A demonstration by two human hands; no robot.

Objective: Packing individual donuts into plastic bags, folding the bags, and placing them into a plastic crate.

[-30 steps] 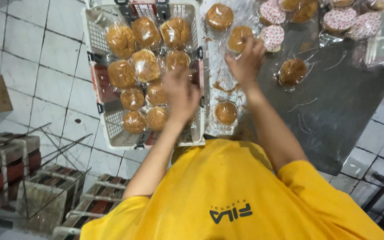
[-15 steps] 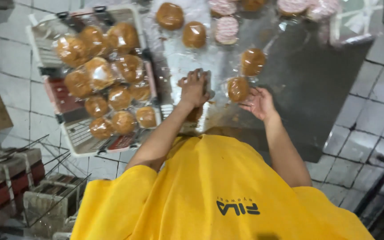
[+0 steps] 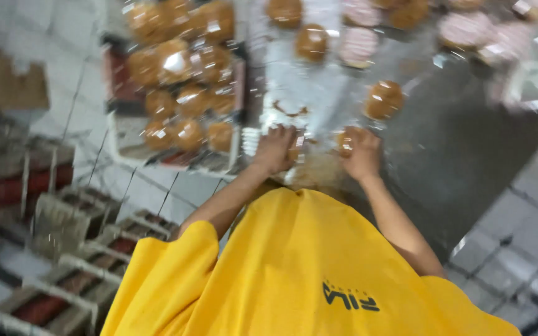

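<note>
Brown wrapped bun (image 3: 347,139) under right hand (image 3: 363,155)

The person's wearing a bright yellow short-sleeved t-shirt (image 3: 294,267), pretty loose and baggy, with wide sleeves that end around the elbows. There's a small dark printed logo on the chest. Both forearms are bare, no watch, gloves or bracelets that I can make out, though the shot's blurry so small stuff wouldn't show.

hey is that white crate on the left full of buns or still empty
Nearly full. The white crate holds a crowd of wrapped brown buns covering most of its floor; only its near edge looks bare, though the picture is blurred.
</note>
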